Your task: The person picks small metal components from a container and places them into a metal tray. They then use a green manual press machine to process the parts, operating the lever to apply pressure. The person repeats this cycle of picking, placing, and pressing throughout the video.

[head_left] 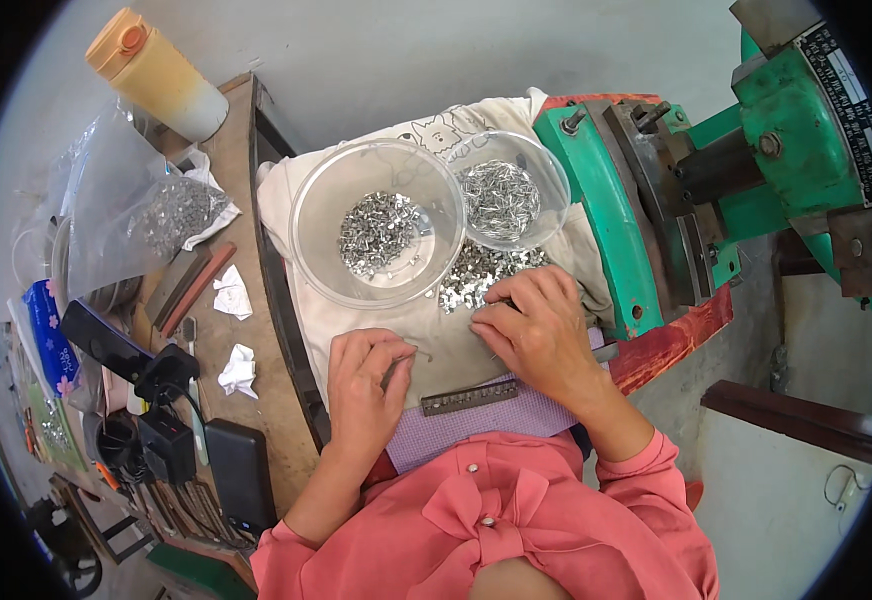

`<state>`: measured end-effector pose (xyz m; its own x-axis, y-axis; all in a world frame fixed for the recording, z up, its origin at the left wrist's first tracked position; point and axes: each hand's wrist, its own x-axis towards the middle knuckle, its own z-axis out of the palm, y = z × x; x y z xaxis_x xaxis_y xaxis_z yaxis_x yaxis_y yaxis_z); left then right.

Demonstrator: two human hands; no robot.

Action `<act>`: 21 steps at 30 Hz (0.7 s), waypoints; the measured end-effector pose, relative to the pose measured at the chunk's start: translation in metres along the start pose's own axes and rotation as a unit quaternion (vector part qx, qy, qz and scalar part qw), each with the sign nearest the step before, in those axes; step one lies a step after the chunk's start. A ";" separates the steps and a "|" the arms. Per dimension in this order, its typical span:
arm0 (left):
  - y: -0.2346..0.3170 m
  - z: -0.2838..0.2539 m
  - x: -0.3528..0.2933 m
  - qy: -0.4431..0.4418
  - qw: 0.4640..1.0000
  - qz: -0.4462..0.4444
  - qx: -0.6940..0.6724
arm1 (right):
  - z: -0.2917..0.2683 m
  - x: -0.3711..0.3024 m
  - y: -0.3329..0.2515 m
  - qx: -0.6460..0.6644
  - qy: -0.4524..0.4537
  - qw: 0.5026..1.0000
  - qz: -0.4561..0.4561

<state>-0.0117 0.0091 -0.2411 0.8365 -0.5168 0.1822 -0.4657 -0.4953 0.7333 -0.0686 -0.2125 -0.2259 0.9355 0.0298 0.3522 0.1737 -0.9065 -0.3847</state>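
Observation:
My left hand point(364, 385) is closed, thumb against curled fingers, over the cloth left of a dark metal strip. A thin sliver shows by its fingertips, too small to name. My right hand point(538, 325) pinches at the near edge of a loose pile of small shiny metal pieces point(476, 275); whatever its fingers hold is mostly hidden. Between and below the hands lies the dark metal strip point(469, 397) with a row of notches. Beyond the hands stand a large clear tub point(301, 240) with small metal pieces and a smaller clear tub point(559, 190) full of thin metal pins.
A green press point(606, 220) with a dark steel block stands on the right. On the left, a wooden table point(276, 400) carries a yellow bottle point(161, 75), a plastic bag of metal parts point(171, 215), crumpled tissues point(238, 370), a black power bank point(239, 475) and hand tools.

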 end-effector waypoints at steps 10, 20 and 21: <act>0.000 0.000 0.000 -0.046 0.998 0.038 0.005 | 0.007 -0.004 -0.004 0.005 0.018 0.999 0.039; -0.001 0.004 -0.002 -0.034 0.998 0.049 0.032 | -0.011 -0.020 -0.006 0.106 -0.012 0.993 0.040; -0.002 0.004 -0.002 -0.030 0.998 0.051 0.037 | -0.015 -0.025 -0.009 0.123 -0.021 0.991 0.045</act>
<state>-0.0137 0.0077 -0.2455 0.7656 -0.6073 0.2120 -0.5696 -0.4869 0.6622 -0.0981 -0.2119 -0.2182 0.9616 -0.0250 0.2733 0.1536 -0.7763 -0.6113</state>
